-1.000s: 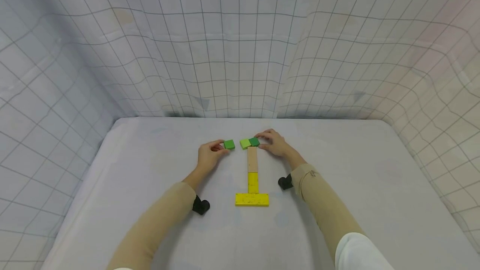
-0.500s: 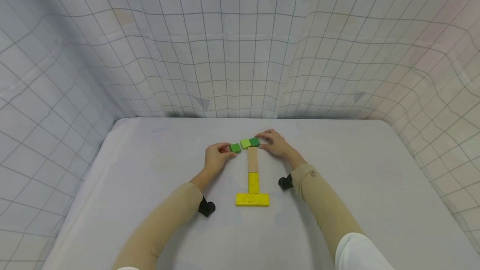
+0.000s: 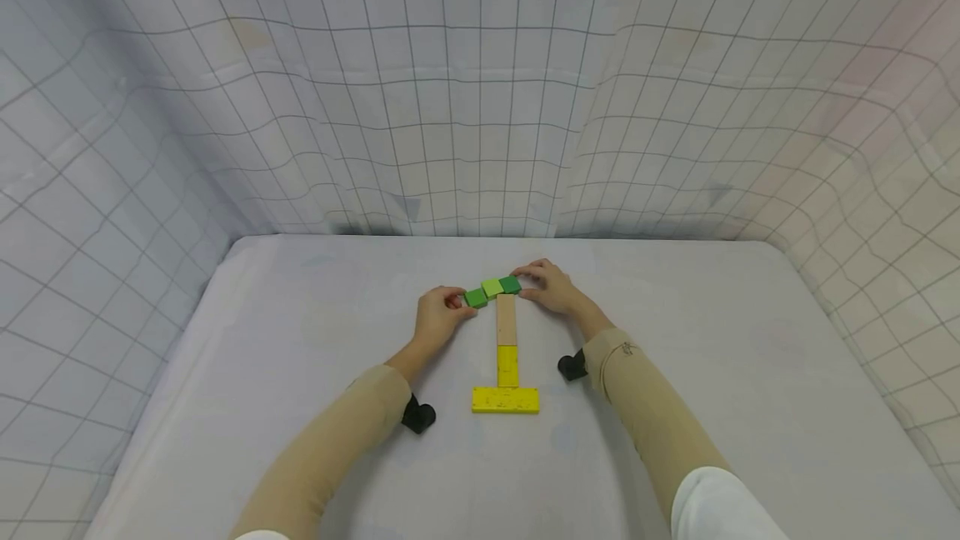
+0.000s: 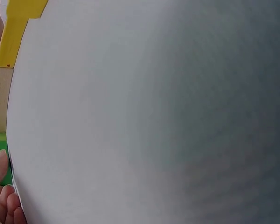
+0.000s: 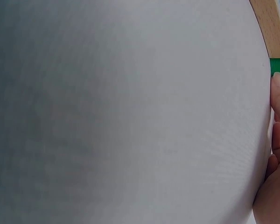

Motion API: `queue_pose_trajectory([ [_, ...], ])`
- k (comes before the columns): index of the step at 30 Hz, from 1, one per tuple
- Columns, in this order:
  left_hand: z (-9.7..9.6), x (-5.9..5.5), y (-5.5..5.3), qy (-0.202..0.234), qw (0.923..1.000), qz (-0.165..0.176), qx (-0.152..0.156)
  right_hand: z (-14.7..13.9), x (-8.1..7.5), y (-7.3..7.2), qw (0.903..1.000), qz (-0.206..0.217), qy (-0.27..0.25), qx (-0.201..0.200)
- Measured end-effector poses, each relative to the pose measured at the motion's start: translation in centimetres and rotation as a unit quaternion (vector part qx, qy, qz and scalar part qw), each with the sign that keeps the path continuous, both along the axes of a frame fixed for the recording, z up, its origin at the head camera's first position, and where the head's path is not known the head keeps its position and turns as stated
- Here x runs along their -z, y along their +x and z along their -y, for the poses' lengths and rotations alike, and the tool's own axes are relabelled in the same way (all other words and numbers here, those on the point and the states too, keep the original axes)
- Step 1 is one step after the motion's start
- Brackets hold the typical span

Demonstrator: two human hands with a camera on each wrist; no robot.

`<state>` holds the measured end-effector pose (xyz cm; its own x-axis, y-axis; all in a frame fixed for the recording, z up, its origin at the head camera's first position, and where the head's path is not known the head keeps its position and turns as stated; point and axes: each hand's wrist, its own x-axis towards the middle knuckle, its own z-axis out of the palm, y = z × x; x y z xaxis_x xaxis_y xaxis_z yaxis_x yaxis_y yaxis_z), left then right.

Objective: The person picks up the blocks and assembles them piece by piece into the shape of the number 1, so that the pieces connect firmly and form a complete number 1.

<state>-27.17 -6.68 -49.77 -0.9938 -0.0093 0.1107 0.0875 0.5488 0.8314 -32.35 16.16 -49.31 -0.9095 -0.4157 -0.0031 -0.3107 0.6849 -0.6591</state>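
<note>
In the head view my left hand [image 3: 437, 319] pinches a mid-green square block [image 3: 476, 298] between thumb and fingers. That block meets the left side of a light green block [image 3: 492, 287]. On the right, my right hand [image 3: 552, 286] pinches a dark green block [image 3: 510, 284], which touches the light green one. The three form a slanted row at the top of a bare wooden block [image 3: 506, 319]. Below it lie an upright yellow block [image 3: 507, 366] and a crosswise yellow block [image 3: 506, 400]. The left wrist view shows my thumb on the green block [image 4: 3, 161].
A white cloth covers the table [image 3: 645, 440]. Grid-patterned curtains [image 3: 480, 107] hang behind it and along both sides. Black wrist-worn devices [image 3: 418, 417] stick out below both forearms.
My left hand has moved right and slightly toward me with the mid-green block, closing its gap to the light green block. The right hand stays in place on the dark green block.
</note>
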Motion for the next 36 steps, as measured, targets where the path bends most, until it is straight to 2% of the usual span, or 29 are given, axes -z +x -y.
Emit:
queue_pose_trajectory([
  [15, -0.33, 0.23, 0.05, -0.022, 0.9998, 0.002, -0.003, -0.06, 0.19, 0.0, 1.0, -0.004, 0.002, -0.005],
  [36, -0.47, 0.27, 0.26, -0.016, 0.9999, -0.002, 0.003, -0.17, 0.11, 0.17, 1.0, 0.003, 0.006, -0.003],
])
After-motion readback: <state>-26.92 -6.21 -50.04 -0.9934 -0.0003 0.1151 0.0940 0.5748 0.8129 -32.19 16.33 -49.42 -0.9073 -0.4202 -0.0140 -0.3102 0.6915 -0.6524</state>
